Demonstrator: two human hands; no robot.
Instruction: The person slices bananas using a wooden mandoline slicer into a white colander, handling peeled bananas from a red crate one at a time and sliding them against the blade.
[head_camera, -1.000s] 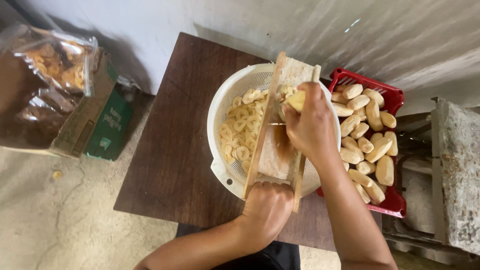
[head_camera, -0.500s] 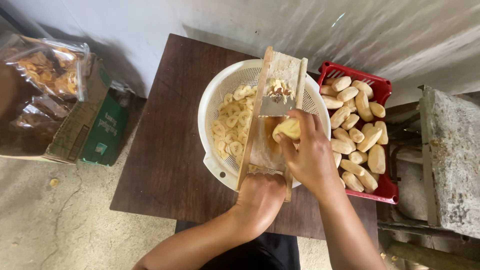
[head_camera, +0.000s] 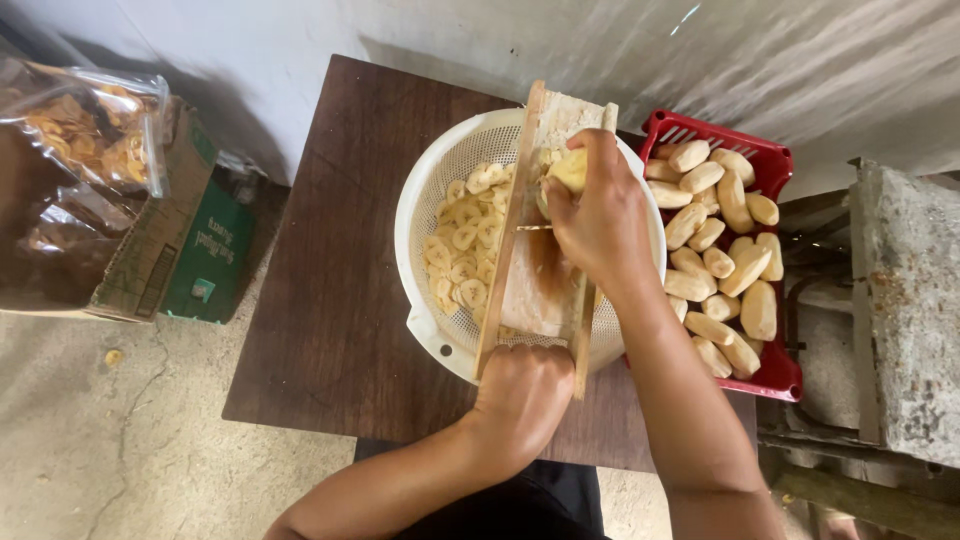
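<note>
Up goes my right hand (head_camera: 597, 222) again: half a second ago it sat low on the board, near my other fist, and now it is at the far end of the wooden slicer (head_camera: 538, 240), past the blade slot. That stroke carries the peeled plantain (head_camera: 568, 170) with it, so I judge this the top of a pass, with the piece shorter than a whole one. My fingers are curled tight round it, pale yellow tip poking out above my knuckles, pressed against the board.

My left hand (head_camera: 522, 392) is a closed fist on the near end of the slicer, pinning it against the rim of the white colander (head_camera: 425, 190). It has not budged.

Now the textures. Rough, pale planks make up the slicer, two raised side rails, a brown stain down the middle and a thin metal blade across. Perforated plastic forms the colander, round, with a heap of thin cream slices (head_camera: 465, 245) on its left side under the board. Beside it on my right, a red plastic crate (head_camera: 770, 170) holds peeled plantains (head_camera: 725, 255), smooth, stubby, matte. Everything sits on a dark wooden table (head_camera: 340, 300). Far left, a clear bag of fried chips (head_camera: 85, 125) rests on a cardboard box (head_camera: 175, 235), glossy and crinkled.
</note>
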